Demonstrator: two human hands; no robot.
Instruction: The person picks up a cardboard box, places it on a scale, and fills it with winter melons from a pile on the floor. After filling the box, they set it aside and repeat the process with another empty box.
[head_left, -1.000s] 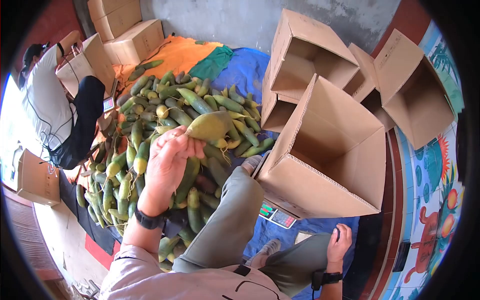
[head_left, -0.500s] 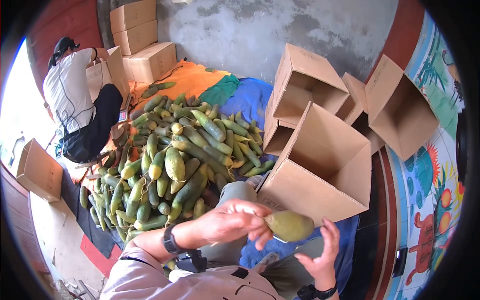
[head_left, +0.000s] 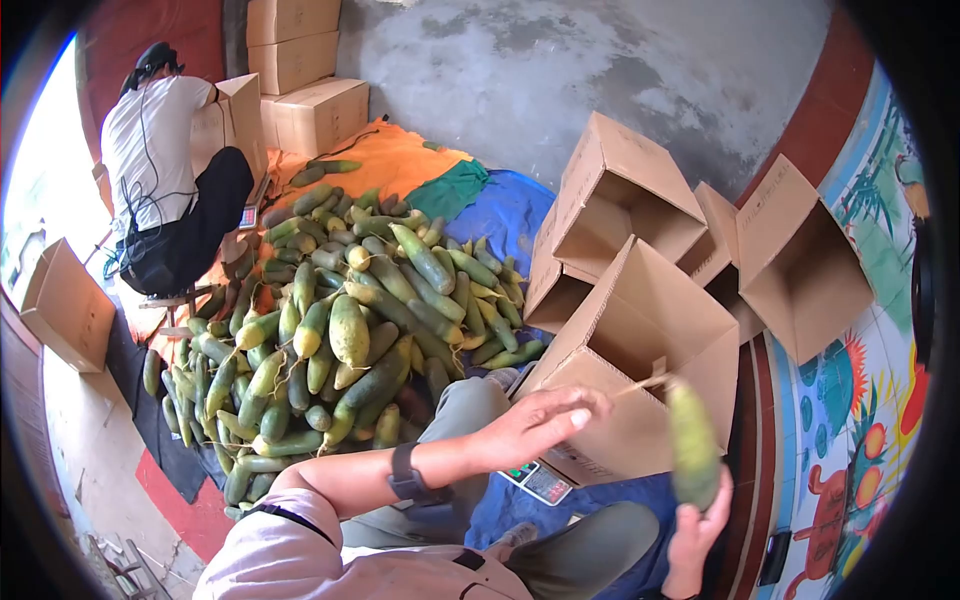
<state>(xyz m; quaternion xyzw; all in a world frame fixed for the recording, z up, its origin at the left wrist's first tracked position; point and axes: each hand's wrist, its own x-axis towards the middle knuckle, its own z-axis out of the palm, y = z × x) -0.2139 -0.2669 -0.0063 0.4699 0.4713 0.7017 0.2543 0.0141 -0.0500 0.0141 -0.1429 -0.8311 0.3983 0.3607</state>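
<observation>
A green radish stands nearly upright, its rooted tip up, in front of the large open cardboard box. Its lower end rests in my right hand, whose fingers are wrapped round it. My left hand is to the left of the radish, fingers close together near the end of its thin root; whether they grip the root is too small to tell. Below my left hand, a scale with a lit display shows on the blue sheet.
A big pile of green radishes lies to the left on coloured sheets. More open boxes stand at the right. At the back left a person sits beside a box, with stacked boxes behind.
The radish has turned from lying sideways to upright and moved right. My right hand has closed round its lower end. My left hand has come off its body, and the scale display now shows.
</observation>
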